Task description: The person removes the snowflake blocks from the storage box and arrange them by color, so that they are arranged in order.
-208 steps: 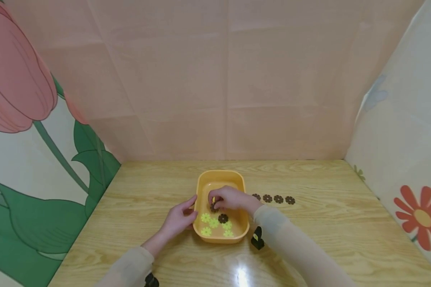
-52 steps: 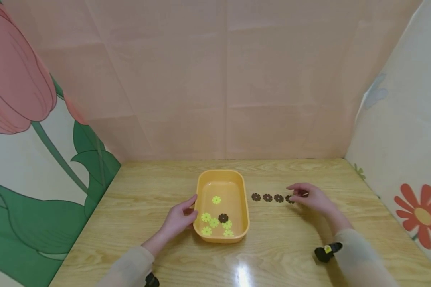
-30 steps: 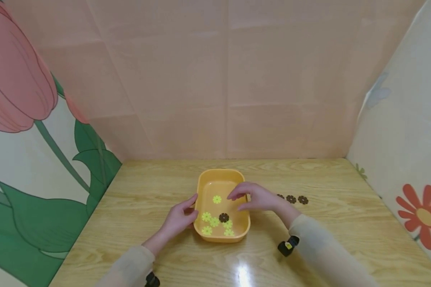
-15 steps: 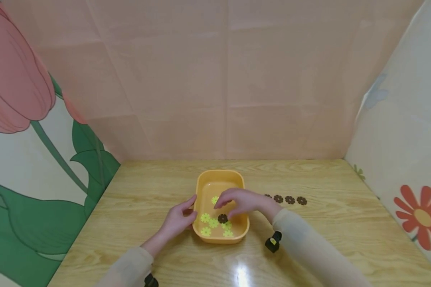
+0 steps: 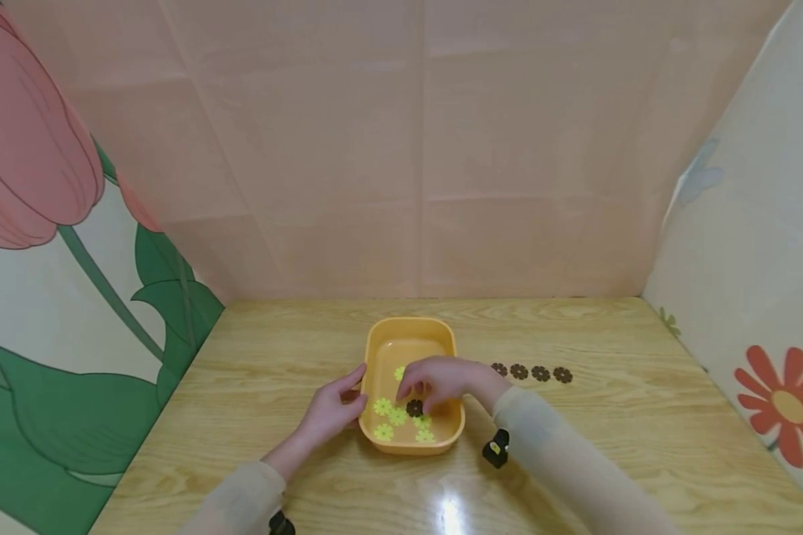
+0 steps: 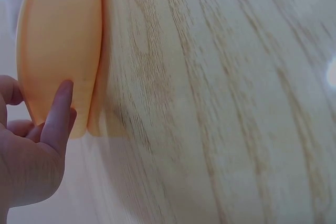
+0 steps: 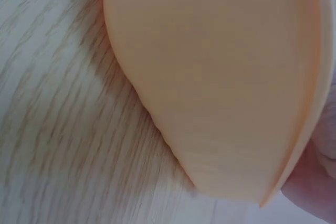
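Note:
A yellow-orange tray (image 5: 411,448) stands on the wooden table, holding several yellow flower pieces (image 5: 384,432) and a brown flower piece (image 5: 415,408). My left hand (image 5: 331,407) rests its thumb and fingers against the tray's left side; in the left wrist view an extended finger (image 6: 59,114) lies along the outer wall. My right hand (image 5: 444,377) reaches inside the tray over the brown piece, thumb and fingertips spread to either side of it. Whether they touch it is unclear. In the right wrist view the tray wall (image 7: 210,77) hides most of that hand.
Right of the tray, several brown flower pieces (image 5: 540,373) lie in a row on the table (image 5: 642,446); the right wrist covers the row's left end. A pink backdrop (image 5: 415,186) rises behind, with flower-printed sheets (image 5: 786,405) at both sides.
The right hand took a brown piece from the tray to the row's right end, making the row longer. It then came back and lowered over the other brown piece. The left hand stayed.

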Motion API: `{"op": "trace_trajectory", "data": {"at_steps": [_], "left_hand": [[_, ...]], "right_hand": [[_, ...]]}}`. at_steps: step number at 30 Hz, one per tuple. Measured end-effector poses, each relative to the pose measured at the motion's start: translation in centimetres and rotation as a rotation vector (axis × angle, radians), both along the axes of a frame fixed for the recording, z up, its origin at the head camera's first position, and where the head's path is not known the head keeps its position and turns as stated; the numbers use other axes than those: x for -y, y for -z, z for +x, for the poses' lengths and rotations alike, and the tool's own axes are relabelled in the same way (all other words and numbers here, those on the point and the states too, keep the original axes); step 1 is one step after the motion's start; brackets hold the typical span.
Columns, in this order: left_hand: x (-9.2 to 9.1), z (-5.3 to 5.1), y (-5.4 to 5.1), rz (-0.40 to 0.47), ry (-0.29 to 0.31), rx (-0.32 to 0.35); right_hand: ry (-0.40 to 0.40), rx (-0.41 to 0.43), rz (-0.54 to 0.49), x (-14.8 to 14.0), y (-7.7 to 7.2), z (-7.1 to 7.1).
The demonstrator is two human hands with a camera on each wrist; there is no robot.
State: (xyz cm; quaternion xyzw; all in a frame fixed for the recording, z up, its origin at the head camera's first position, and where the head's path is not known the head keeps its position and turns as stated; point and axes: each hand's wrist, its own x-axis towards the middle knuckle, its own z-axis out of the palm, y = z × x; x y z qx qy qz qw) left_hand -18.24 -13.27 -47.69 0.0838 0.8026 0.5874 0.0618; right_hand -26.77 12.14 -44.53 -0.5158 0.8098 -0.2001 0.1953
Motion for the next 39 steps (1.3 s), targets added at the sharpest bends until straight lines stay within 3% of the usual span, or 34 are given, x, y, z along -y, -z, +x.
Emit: {"op": "trace_trajectory", "data": {"at_steps": [4,13,29,39], "left_hand": [[0.0,0.0,0.0,-0.004,0.0,-0.002],[0.0,-0.1,0.2,-0.007,-0.001,-0.002],[-0.1,0.0,0.0,0.023,-0.008,-0.02],[-0.2,-0.1,0.1,0.032,-0.019,-0.016]], "right_hand": [[0.02,0.015,0.031,0.3,0.3,0.0],[0.061,-0.048,0.122,0.9,0.3,0.2],[0.061,-0.011,0.01,2.0,2.1,-0.3],[0.084,-0.005,0.004,2.3,2.6,-0.6]]}}
